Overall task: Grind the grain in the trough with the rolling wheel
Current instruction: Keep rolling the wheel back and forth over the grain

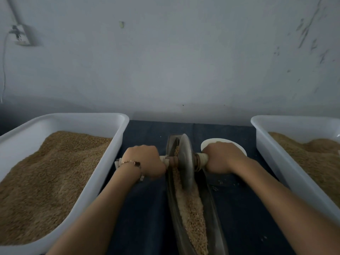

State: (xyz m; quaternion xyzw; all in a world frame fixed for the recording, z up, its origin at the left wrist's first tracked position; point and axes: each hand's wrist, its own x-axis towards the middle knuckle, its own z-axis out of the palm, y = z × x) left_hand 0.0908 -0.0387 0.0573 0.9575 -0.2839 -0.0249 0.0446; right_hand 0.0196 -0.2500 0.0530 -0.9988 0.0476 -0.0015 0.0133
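A long dark metal trough (214,208) runs away from me down the middle of the table, filled with tan crushed grain (191,208). A grey metal wheel (186,161) stands upright in it, toward the far end. Its axle sticks out on both sides, wrapped in pale cloth. My left hand (145,161) grips the left handle and my right hand (221,159) grips the right one. A thin bracelet circles my left wrist.
A white tub (103,173) heaped with grain stands at the left, another white tub (272,155) with grain at the right. A white dish (211,142) lies partly hidden behind my right hand. Dark blue cloth (147,208) covers the table; a wall rises just behind.
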